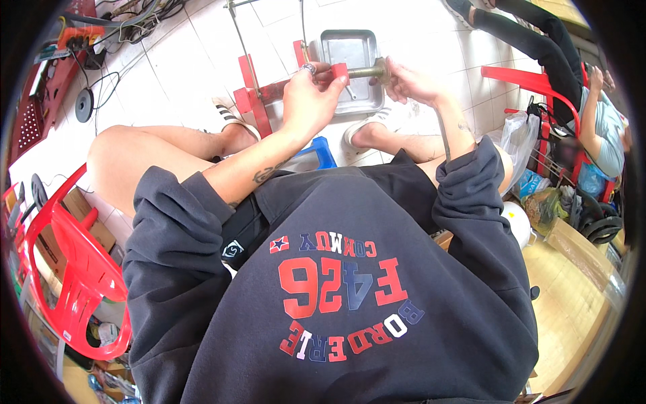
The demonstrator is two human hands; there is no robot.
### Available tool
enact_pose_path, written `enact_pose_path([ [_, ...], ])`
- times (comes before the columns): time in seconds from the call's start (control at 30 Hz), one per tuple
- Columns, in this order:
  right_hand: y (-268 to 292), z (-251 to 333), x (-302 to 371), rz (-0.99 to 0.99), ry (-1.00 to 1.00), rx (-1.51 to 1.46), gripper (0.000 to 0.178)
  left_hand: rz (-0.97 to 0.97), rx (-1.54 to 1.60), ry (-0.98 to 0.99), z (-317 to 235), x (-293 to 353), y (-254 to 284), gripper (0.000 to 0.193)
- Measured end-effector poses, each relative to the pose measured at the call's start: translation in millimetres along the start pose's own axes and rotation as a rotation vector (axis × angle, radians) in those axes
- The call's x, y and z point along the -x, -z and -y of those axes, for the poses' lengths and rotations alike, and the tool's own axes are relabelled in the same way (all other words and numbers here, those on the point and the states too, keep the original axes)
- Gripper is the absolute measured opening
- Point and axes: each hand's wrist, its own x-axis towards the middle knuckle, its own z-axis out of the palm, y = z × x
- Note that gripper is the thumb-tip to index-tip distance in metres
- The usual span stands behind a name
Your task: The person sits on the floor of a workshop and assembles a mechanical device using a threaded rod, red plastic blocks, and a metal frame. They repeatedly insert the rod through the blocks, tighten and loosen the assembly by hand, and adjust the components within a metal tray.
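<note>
Two hands are up at twelve o'clock, both closed on the same job. Your left hand (309, 94) pinches the red metal bracket (282, 91) at its top end, ring finger and thumb wrapped around it, while your right hand (407, 79) grips the far end of the brass-coloured bolt (367, 71) that runs between them. Looks to me like you're mid-way through threading or seating that bolt in the bracket; whether it's going in or out I can't tell from this. I'd say the next move wants a steady left grip so the bracket doesn't swing while the right one turns.

Right behind the bolt, a shallow metal tray (350, 50) sits on the white tiled floor (195, 60), with a small part lying in it. No tabletop here, you're sitting low with knees out, sneakers planted either side of the frame. A red plastic chair (74, 269) is at eight o'clock, cables and a power strip (81, 37) at ten, and another person (592, 114) sits at two o'clock beside bags and boxes.
</note>
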Motion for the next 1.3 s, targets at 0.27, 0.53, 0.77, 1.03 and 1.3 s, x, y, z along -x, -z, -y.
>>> enact_pose_path([
  [0.27, -14, 7, -6, -0.226, -0.164, 0.103, 0.083, 0.031, 0.014, 0.007, 4, -4, -1, 0.041],
  [0.53, -15, -6, -17, -0.446, -0.107, 0.146, 0.090, 0.041, -0.043, 0.010, 1, -5, 2, 0.046],
  [0.77, -40, -10, -33, -0.561, 0.070, 0.118, 0.073, 0.045, -0.018, 0.016, 2, -6, 1, 0.046],
  [1.03, -49, -17, -26, -0.654, 0.080, 0.013, 0.047, 0.084, -0.043, 0.007, 0, -8, 5, 0.045],
  [1.3, -18, -17, -7, -0.281, 0.250, -0.017, 0.066, 0.095, -0.034, 0.039, 1, -11, 7, 0.047],
])
